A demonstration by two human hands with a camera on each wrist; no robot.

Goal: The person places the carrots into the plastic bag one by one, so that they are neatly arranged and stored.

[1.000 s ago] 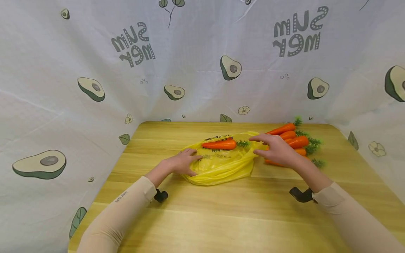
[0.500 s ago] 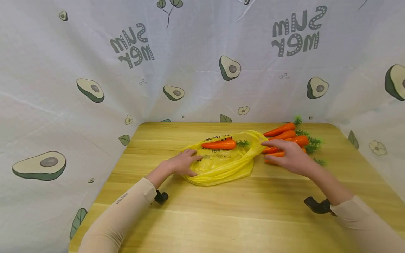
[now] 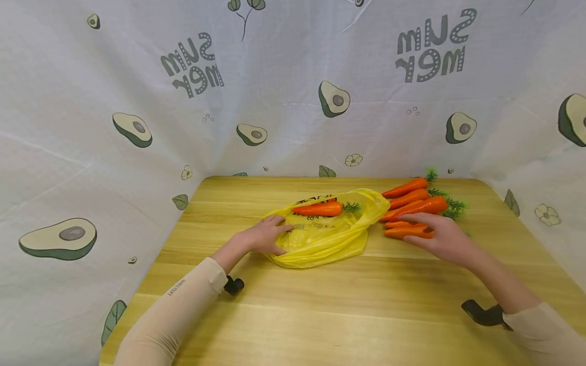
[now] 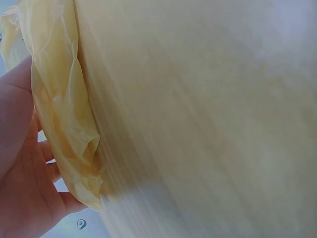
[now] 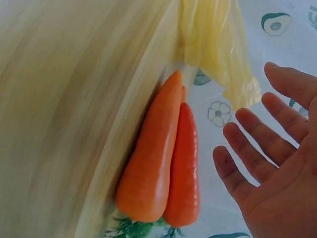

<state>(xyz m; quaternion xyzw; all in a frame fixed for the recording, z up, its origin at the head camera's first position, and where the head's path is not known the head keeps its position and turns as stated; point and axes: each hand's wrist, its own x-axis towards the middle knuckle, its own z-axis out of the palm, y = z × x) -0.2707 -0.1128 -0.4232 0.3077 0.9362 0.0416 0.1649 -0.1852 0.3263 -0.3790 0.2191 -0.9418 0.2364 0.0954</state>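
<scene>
A yellow plastic bag (image 3: 339,244) lies on the table with its mouth spread, and a carrot (image 3: 318,209) with a green top lies inside it. My left hand (image 3: 265,235) rests at the bag's left rim with fingers spread; in the left wrist view the fingertips go behind the yellow plastic (image 4: 62,94). To the right of the bag is a pile of several orange carrots (image 3: 405,188). My right hand (image 3: 446,238) hovers over the front of that pile. In the right wrist view its fingers (image 5: 265,136) are spread and hold nothing, beside two carrots (image 5: 151,153).
The pale wooden table (image 3: 320,315) runs back to a white curtain (image 3: 284,66) printed with avocados and lettering. Black wrist mounts (image 3: 482,312) stick out below the sleeves. The bag's right rim lies close to the tips of the carrots.
My right hand has moved right, from the bag's right rim to over the front carrots. The bag's right rim has shifted slightly to the right. My left hand stays in place.
</scene>
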